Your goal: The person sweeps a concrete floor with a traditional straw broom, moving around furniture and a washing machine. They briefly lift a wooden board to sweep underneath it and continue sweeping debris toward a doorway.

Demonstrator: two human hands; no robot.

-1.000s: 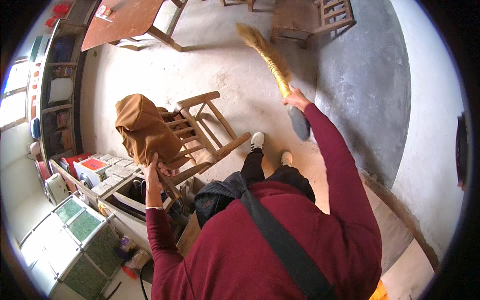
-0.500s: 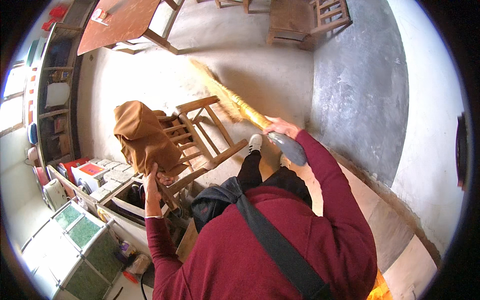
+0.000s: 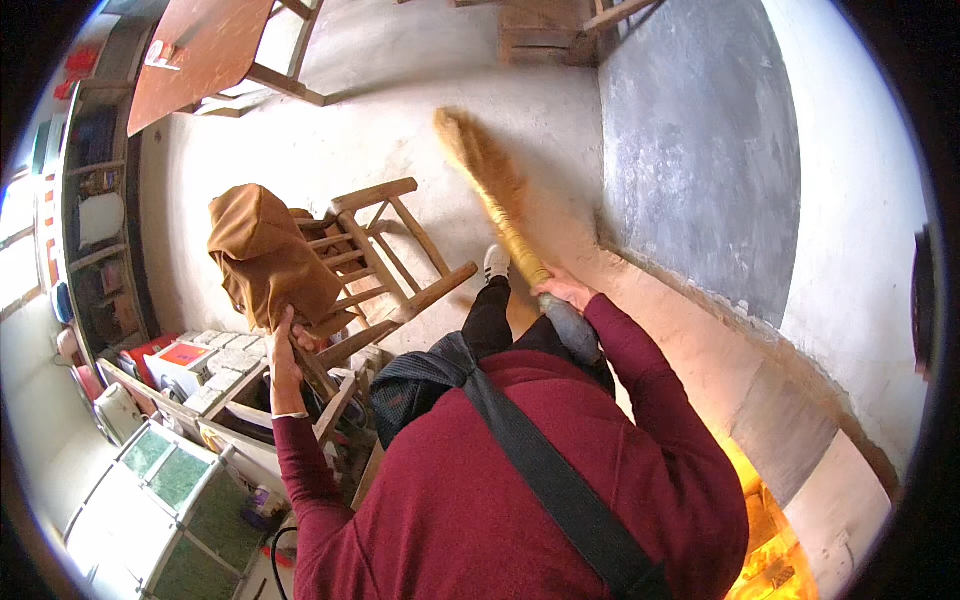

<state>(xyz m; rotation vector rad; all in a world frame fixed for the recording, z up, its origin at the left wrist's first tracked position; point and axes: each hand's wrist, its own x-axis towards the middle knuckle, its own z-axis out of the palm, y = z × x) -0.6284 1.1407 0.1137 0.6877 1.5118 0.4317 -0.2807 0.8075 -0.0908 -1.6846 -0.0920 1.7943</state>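
The right hand (image 3: pixel 565 290) is wrapped around a straw broom (image 3: pixel 495 195), bristles on the bare floor (image 3: pixel 330 130) ahead; the left hand (image 3: pixel 285 345) grips the tipped wooden chair (image 3: pixel 385 260); sweeping looks midway.

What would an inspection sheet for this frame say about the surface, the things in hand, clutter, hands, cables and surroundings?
Surface: pale concrete floor, dusty.
Job's things: straw broom, bristles near the floor; wooden chair tipped back, brown cloth draped over it.
Clutter: small boxes and green-topped cases at lower left.
Hands: left hand grips the chair frame; right hand grips the broom handle.
Cables: one dark cable at lower left.
Surroundings: wooden table, shelves, grey wall panel.
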